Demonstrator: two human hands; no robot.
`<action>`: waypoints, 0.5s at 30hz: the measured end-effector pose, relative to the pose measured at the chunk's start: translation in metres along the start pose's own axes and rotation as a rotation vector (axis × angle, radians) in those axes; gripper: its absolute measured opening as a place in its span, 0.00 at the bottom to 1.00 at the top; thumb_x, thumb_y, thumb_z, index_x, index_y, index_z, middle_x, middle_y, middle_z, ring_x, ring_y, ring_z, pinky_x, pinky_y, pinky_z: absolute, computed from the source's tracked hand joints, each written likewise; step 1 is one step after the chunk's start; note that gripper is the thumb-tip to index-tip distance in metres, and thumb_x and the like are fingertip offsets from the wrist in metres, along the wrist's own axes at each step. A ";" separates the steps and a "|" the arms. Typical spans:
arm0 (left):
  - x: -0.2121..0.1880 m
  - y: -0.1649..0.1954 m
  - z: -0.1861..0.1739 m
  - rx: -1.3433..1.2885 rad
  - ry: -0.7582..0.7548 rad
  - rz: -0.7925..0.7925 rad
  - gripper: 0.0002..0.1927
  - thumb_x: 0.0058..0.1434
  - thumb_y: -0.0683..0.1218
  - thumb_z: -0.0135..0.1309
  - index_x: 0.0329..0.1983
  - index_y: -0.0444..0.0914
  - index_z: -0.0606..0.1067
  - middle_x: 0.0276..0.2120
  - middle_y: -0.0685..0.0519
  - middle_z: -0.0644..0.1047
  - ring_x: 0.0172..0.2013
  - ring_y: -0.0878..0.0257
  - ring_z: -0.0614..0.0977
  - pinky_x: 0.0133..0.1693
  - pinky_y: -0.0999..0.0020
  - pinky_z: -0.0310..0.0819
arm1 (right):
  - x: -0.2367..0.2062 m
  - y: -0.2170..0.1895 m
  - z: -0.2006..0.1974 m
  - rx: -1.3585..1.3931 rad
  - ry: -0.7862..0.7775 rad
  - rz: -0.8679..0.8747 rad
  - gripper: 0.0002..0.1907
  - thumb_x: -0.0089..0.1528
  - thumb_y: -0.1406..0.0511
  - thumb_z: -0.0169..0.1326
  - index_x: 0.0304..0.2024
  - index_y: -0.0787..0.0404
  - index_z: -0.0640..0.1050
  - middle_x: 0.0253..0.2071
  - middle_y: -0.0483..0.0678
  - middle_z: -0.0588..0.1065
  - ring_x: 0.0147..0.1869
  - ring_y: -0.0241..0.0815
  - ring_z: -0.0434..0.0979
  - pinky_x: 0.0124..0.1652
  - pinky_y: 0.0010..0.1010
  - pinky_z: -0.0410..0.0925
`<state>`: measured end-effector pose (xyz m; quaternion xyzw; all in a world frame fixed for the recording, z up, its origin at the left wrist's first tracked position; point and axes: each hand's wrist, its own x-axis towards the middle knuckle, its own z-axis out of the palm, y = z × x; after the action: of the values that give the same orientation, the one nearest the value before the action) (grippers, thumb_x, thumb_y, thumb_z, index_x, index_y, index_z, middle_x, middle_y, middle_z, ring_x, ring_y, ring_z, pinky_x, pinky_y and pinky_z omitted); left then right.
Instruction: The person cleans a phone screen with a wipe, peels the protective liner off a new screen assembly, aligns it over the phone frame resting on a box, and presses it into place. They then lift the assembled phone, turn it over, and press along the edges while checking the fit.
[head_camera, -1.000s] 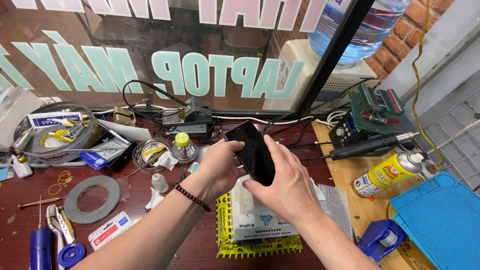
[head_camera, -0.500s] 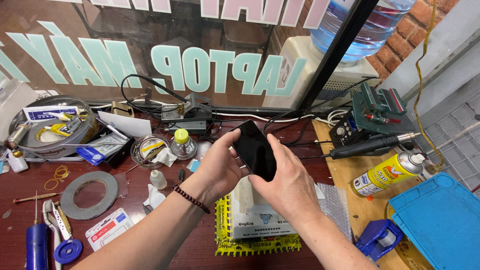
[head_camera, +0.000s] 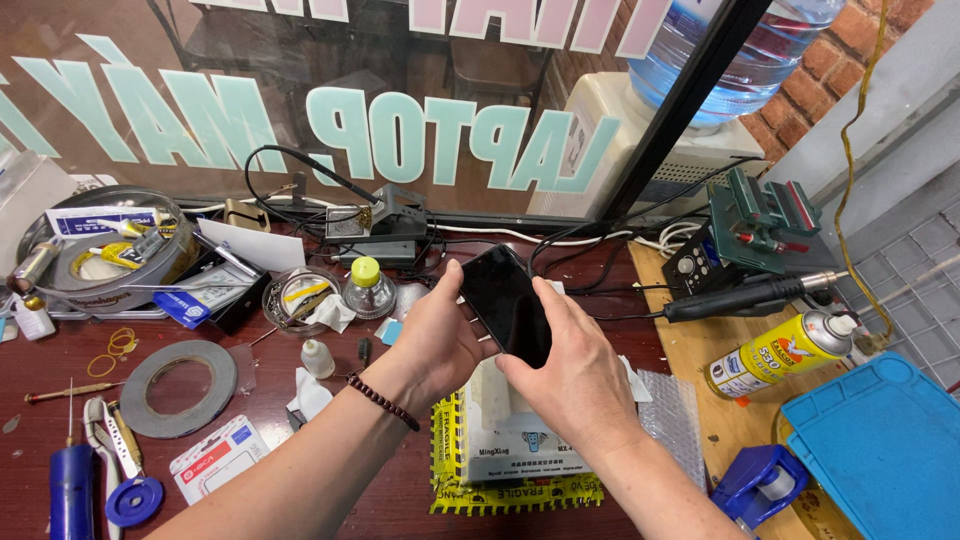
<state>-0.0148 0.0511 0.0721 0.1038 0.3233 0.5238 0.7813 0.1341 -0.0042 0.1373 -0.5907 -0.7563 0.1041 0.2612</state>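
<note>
- Behind the cluttered bench, a glass pane (head_camera: 300, 110) carries large pale-teal block letters across its width, with pinkish ones along the top edge; a water-cooler bottle (head_camera: 730, 50) stands beyond it by a brick wall.
- At the lower right lies a blue mat (head_camera: 880, 450), with a blue tape dispenser (head_camera: 755, 485) just beside its left edge.
- Under the hands sits a white box (head_camera: 510, 440) on a yellow sheet with black print (head_camera: 450, 480); a piece of bubble wrap (head_camera: 670, 425) lies touching its right side.
- On the wooden board at right, a yellow spray can (head_camera: 775, 355) lies on its side, nozzle toward the upper right.
- At left, a grey tape ring (head_camera: 180, 388) lies flat; near it a white card with a red label (head_camera: 215, 458).
- Above the white box, a black phone (head_camera: 505, 300) is held with its dark face toward the camera, its long axis running from upper left down to lower right.
- Left hand (head_camera: 435, 340) grips the phone's left edge, thumb up near the top corner; right hand (head_camera: 575, 375) clasps the lower right end, fingers closed round it.
- Since half a second ago the phone and both hands sit in nearly the same spot, with the tilt unchanged.
</note>
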 end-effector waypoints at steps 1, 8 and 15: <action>0.000 -0.001 0.000 -0.003 0.007 -0.003 0.27 0.72 0.62 0.34 0.56 0.38 0.72 0.50 0.45 0.76 0.52 0.49 0.80 0.52 0.43 0.76 | -0.001 0.000 0.000 0.009 -0.013 0.018 0.44 0.47 0.60 0.69 0.64 0.62 0.68 0.63 0.55 0.71 0.63 0.57 0.72 0.57 0.43 0.68; 0.000 -0.004 0.001 0.006 0.079 0.008 0.27 0.72 0.61 0.34 0.56 0.38 0.72 0.50 0.44 0.77 0.50 0.48 0.80 0.51 0.42 0.75 | -0.001 -0.001 0.001 -0.007 -0.088 0.139 0.37 0.47 0.58 0.68 0.59 0.61 0.76 0.60 0.50 0.73 0.59 0.53 0.76 0.55 0.40 0.70; -0.002 -0.005 0.000 0.023 0.112 0.031 0.28 0.72 0.61 0.33 0.55 0.37 0.73 0.50 0.45 0.77 0.50 0.48 0.81 0.51 0.42 0.77 | -0.001 -0.003 0.005 0.003 -0.064 0.090 0.37 0.45 0.59 0.69 0.57 0.64 0.77 0.62 0.52 0.74 0.58 0.54 0.76 0.55 0.40 0.69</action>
<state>-0.0120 0.0467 0.0704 0.0881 0.3709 0.5372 0.7524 0.1292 -0.0050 0.1341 -0.6202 -0.7367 0.1358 0.2327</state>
